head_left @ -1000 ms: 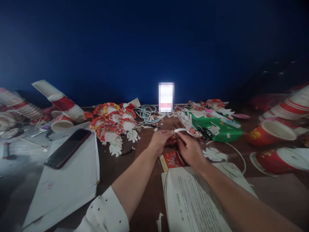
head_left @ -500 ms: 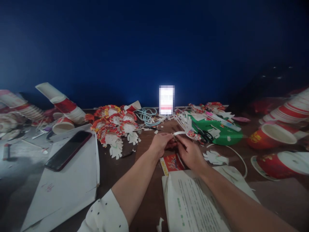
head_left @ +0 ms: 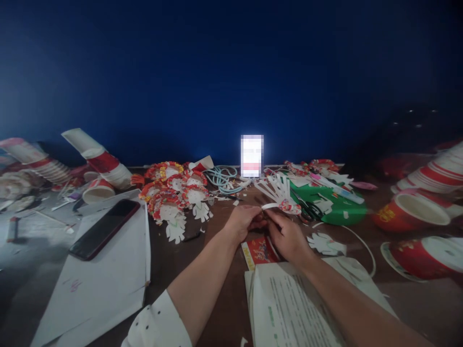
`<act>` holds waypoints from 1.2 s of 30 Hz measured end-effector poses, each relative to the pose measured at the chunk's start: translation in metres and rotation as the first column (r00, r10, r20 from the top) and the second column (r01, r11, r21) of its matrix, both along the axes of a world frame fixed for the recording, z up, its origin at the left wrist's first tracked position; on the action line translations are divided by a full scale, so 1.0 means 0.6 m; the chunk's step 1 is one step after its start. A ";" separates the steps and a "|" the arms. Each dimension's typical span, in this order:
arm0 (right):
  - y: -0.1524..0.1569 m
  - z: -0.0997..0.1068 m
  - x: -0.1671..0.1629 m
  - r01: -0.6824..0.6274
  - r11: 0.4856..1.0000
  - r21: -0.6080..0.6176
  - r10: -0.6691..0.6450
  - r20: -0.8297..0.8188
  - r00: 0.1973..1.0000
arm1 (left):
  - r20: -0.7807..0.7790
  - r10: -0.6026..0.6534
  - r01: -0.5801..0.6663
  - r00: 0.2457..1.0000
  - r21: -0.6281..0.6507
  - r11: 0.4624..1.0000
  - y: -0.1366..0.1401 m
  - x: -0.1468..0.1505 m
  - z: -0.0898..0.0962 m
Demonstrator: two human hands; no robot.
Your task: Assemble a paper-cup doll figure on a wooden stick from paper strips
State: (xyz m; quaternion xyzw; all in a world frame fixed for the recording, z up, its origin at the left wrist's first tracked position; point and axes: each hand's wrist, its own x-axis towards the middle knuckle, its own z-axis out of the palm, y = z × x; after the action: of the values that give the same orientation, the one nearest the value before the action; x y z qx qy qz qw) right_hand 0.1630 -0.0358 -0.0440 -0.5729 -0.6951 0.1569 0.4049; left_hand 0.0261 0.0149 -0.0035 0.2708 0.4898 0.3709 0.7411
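Against a dark blue wall [head_left: 217,72], above the brown counter [head_left: 228,294], pinching a curved white strip [head_left: 270,206] by its end with left hand [head_left: 243,221] and right hand [head_left: 287,236] together, probably to steady something so thin, near the red card [head_left: 262,251].

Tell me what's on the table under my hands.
A red printed piece with a yellow edge shows on the brown table, below your left hand and right hand. Your hands hide the spot just beyond it; anything there can't be seen.
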 end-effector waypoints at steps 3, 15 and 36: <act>-0.001 -0.001 0.000 -0.002 1.000 -0.005 0.002 -0.004 1.000 | -0.010 0.023 -0.024 1.000 -0.009 1.000 0.000 0.002 0.001; 0.001 0.007 0.002 0.039 0.990 -0.138 -0.056 -0.122 0.991 | 0.024 0.040 -0.040 0.999 -0.020 0.999 0.000 -0.003 0.002; 0.003 0.012 0.002 0.030 0.989 -0.145 -0.064 -0.238 0.969 | -0.010 0.062 -0.062 0.998 -0.020 0.998 0.001 0.004 0.001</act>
State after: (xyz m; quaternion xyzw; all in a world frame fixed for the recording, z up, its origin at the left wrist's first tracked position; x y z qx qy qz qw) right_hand 0.1641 -0.0342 -0.0367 -0.5928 -0.6142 0.2642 0.4490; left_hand 0.0286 0.0154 -0.0030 0.2497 0.5052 0.3875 0.7296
